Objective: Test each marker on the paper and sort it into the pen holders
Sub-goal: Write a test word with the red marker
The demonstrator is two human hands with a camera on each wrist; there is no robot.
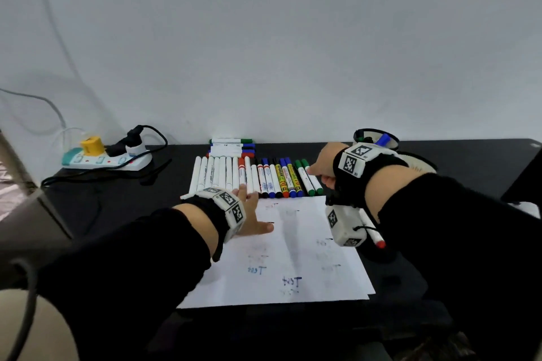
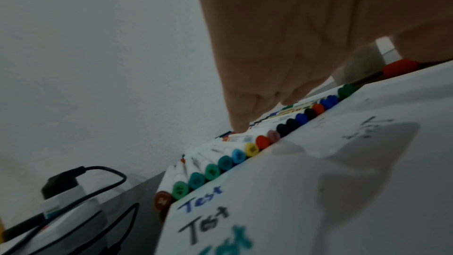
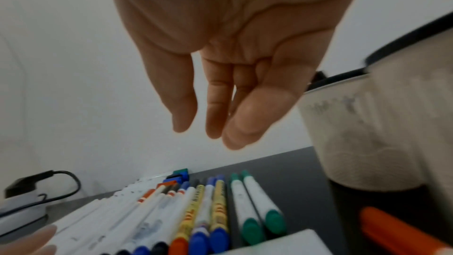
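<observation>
Right hand (image 3: 220, 49) hovers, fingers (image 3: 183, 104) relaxed and empty, above two green markers (image 1: 308, 179) lying near-to-far; left hand (image 1: 252, 214) flat on paper (image 1: 293, 258).

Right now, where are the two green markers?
In the head view the two green markers lie at the right end of the marker row, just past the paper, under the right hand.

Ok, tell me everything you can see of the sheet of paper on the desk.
The sheet of paper is white and lies flat on the black desk, its far edge against the row of markers. "Test" is written on it several times in blue, black and teal, some faint. The left hand rests flat on its far left corner with straight fingers; the right hand does not touch it.
</observation>
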